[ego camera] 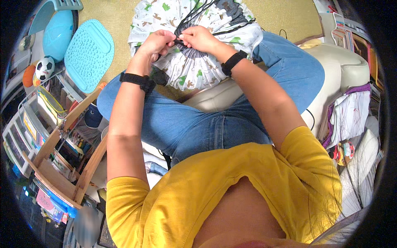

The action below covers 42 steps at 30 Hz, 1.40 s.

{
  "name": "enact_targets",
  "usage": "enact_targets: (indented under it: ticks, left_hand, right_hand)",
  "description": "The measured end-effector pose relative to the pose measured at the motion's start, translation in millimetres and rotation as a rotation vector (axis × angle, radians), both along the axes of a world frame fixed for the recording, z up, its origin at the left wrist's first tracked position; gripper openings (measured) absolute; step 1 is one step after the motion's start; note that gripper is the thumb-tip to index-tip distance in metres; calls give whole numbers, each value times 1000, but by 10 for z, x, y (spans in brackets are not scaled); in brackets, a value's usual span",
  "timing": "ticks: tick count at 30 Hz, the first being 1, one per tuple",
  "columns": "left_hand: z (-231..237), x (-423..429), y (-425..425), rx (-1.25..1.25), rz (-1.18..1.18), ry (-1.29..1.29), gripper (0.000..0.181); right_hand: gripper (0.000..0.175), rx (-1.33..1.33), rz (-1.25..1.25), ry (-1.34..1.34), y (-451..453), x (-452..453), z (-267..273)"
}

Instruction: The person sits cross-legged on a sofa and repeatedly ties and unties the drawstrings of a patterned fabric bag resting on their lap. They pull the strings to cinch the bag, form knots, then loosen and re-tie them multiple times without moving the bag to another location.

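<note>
A white cloth drawstring bag (198, 73) with green and brown figures and dark mesh parts lies gathered on the floor before my knees. Black cords (192, 15) run up from its puckered dark centre. My left hand (159, 43) pinches the black cord at the left of the gathered opening. Close beside it, my right hand (198, 38) has thumb and fingers closed on the cord too, the fingertips of both hands nearly meeting. What lies under the fingers is partly hidden. Each wrist bears a black strap.
A blue textured mat (90, 55), a blue ball (58, 35) and a small soccer ball (45, 68) are at the left. Below them are a wooden frame (83, 167) and clear drawers. A cream padded seat (335, 59) and folded cloth (350, 114) stand at the right.
</note>
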<state>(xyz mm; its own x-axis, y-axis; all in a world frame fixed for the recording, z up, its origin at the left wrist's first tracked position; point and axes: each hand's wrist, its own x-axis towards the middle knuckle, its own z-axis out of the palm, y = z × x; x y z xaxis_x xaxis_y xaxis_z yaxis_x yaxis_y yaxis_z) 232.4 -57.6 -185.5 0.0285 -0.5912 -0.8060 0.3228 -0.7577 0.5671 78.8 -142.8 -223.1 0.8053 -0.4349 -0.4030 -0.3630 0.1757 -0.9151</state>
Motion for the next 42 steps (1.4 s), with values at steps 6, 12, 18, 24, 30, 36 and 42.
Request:
enact_targets:
  ticks: [6, 12, 18, 24, 30, 36, 42]
  left_hand:
    - [193, -21, -97, -50, -10, -253, 10]
    - [305, -125, -235, -186, -210, -401, 10]
    - [469, -439, -416, -443, -394, -405, 12]
    - [505, -424, -629, -727, 41, -121, 24]
    - [226, -127, -251, -379, -798, -1004, 24]
    - [64, -202, -47, -867, -719, -1189, 21]
    - [135, -185, -48, -560, -1001, -1432, 17]
  right_hand:
    - [19, -236, 127, 55, 95, 14, -90]
    - [30, -512, 412, 123, 107, 12, -81]
    - [21, -636, 123, -92, 200, -25, -161]
    - [39, -278, 177, 133, 116, -72, -166]
    - [41, 65, 82, 111, 70, -134, -149]
    - [38, 189, 65, 49, 65, -144, -211]
    - [38, 216, 19, 65, 59, -147, -202]
